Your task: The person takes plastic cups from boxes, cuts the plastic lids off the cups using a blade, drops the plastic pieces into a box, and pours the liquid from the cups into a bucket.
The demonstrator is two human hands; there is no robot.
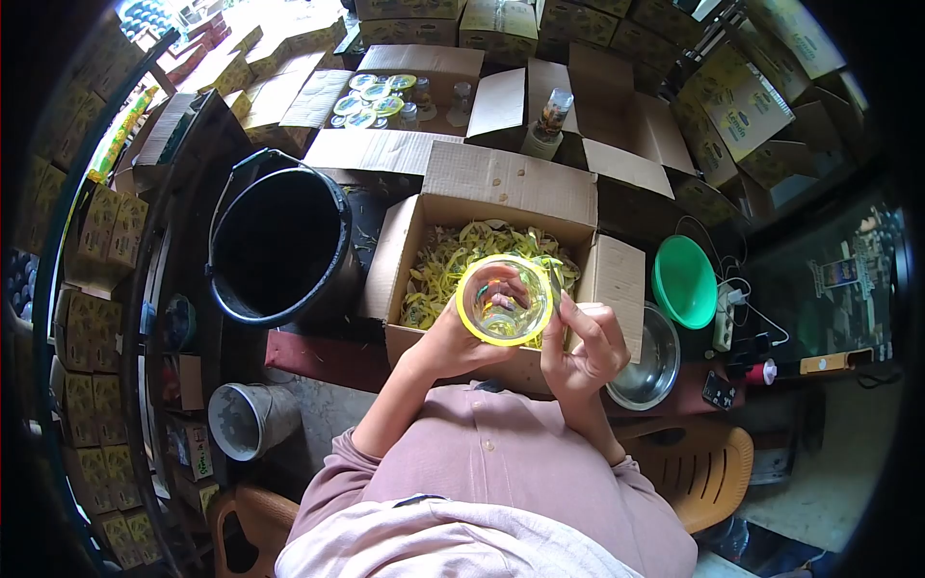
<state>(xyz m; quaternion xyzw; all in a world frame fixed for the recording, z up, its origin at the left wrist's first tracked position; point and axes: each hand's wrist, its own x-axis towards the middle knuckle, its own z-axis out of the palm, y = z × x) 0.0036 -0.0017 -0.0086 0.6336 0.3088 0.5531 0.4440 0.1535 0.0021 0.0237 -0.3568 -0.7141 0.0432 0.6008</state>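
Note:
A clear jar [503,301] with a yellow rim is held over an open cardboard box [511,193], its round end facing me. My left hand [453,342] is wrapped round the jar's left and lower side. At the jar's right edge my right hand [586,352] is closed, thumb and finger pinched on a thin dark object that I cannot make out clearly. Yellow-green strips [438,265] fill the box below and behind the jar.
A black bucket [279,241] and a grey bucket [252,421] stand left. A green basin [685,281] and a metal bowl [650,371] are at right. Beyond the box are lidded cups [376,96], a bottle [549,125] and an open carton [626,116].

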